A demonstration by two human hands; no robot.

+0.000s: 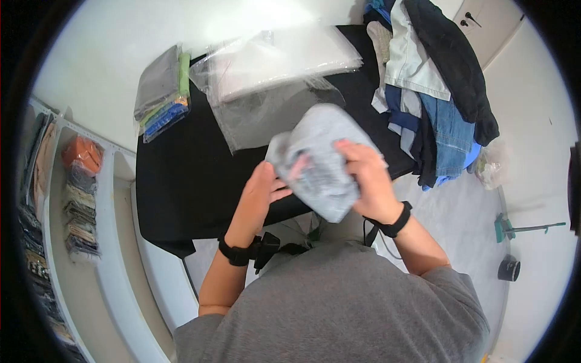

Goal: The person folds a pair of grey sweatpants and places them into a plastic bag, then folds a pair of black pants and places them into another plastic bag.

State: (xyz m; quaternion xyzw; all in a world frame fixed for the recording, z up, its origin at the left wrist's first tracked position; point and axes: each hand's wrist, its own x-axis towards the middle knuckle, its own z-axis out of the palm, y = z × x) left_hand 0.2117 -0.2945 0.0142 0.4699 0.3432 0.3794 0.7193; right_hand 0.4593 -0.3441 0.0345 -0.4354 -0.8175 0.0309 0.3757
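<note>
A light grey garment (327,160), bunched or folded and slightly blurred, is held up over the front edge of the black-covered table (181,187). My right hand (369,181) grips its right side, with the fingers lying over the cloth. At its left lower edge is my left hand (264,190), with fingers apart and the fingertips close to the cloth; whether they touch it is unclear. A small pink patch shows on the garment's left part.
Clear plastic bags (278,66) lie at the table's back, beside a stack of bagged clothes (163,91). Loose clothes (448,121) hang over the right edge. Shelves (103,242) with packed garments stand at left. A black bin (509,270) is on the floor at right.
</note>
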